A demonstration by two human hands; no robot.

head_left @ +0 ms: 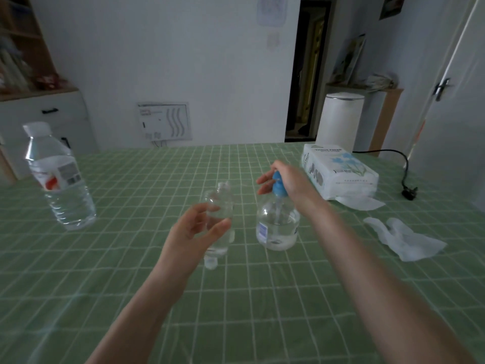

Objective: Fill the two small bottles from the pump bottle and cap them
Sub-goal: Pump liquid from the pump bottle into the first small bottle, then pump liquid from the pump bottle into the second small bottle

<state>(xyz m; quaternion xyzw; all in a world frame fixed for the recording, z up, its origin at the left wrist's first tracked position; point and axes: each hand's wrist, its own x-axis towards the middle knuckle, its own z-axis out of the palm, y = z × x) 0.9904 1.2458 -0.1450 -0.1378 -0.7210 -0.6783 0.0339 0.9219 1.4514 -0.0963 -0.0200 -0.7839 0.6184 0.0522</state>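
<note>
- Left hand (195, 229): raised above the table, thumb and fingers curled round the small bottle (219, 206), which it grips by the lower body.
- Right hand (287, 179): set on top of the pump bottle (278, 224), fingers bent down over the blue pump head (277, 186). Two fingertips (262, 181) point left, toward the small bottle.
- Small bottle: clear, uncapped, roughly upright, with its open neck just left of the pump head and about level with it. The frame is too blurred to tell how far it is filled.
- Clear object (211, 261): seen directly below the left hand, low against the cloth. Whether it is the second small bottle or a cap cannot be told.
- Pump bottle: clear round body with a white label, standing upright on the green checked tablecloth (118, 271) near the table centre. Clear liquid shows in its lower part.
- Water bottle (60, 179): large, clear, with a white cap, standing at the left of the table, well apart from both hands.
- Tissue pack (341, 172): white, lying at the far right of the table behind the right forearm, with one sheet pulled out at its near end.
- Loose tissue (404, 237): crumpled, lying on the cloth to the right of the pump bottle.
- Power plug (408, 193): black, with its cord, lying at the far right edge.
</note>
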